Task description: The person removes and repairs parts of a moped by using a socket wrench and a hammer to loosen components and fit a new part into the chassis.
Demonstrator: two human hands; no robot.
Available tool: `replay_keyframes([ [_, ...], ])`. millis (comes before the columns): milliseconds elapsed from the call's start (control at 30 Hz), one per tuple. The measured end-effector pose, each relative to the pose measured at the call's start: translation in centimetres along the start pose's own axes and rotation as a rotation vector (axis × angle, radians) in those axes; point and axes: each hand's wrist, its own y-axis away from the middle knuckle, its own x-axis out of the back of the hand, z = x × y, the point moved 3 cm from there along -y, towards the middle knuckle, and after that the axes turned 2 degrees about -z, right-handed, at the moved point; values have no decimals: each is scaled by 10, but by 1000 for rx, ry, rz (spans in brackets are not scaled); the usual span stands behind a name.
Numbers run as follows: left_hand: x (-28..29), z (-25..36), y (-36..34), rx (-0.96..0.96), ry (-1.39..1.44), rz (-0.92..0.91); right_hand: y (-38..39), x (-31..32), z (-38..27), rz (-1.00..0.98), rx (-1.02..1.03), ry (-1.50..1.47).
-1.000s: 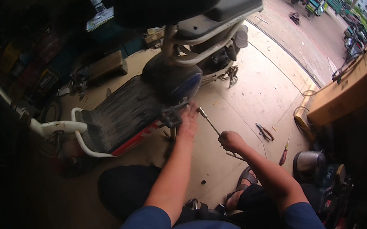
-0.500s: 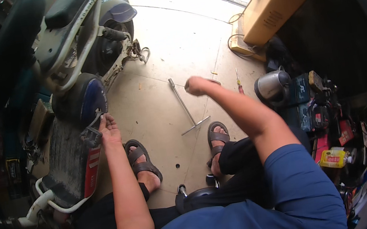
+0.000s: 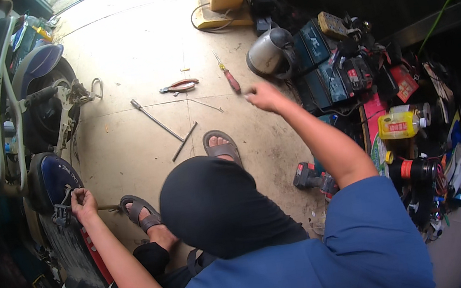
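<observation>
The right arm stretches out, its hand point(image 3: 262, 97) loosely curled and empty, just beside a red screwdriver point(image 3: 229, 77) on the floor point(image 3: 129, 52). The left hand point(image 3: 83, 205) grips a bracket point(image 3: 63, 211) on the scooter point(image 3: 40, 171).

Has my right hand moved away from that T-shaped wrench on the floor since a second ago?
Yes. The right hand has left the T-shaped wrench lying on the floor and now reaches beyond it, near the red-handled screwdriver.

Blue short-sleeve shirt point(image 3: 368, 242), dark trousers point(image 3: 215, 205), brown sandals point(image 3: 220, 147).
</observation>
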Motion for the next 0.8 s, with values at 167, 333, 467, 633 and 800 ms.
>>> replay_keyframes([
  [167,-17,-14,8,-29,-44,56,89,-98,161,120,-421,-13],
  [333,-6,-9,29,-103,-127,-7,150,-207,213,-361,-420,245],
  [467,10,-51,97,37,-202,-176,167,-281,213,-833,-53,526],
  [633,6,-119,220,39,-241,-79,134,-309,210,-929,-4,506],
  [800,3,-119,333,37,-324,-9,81,-258,170,-678,-71,465],
])
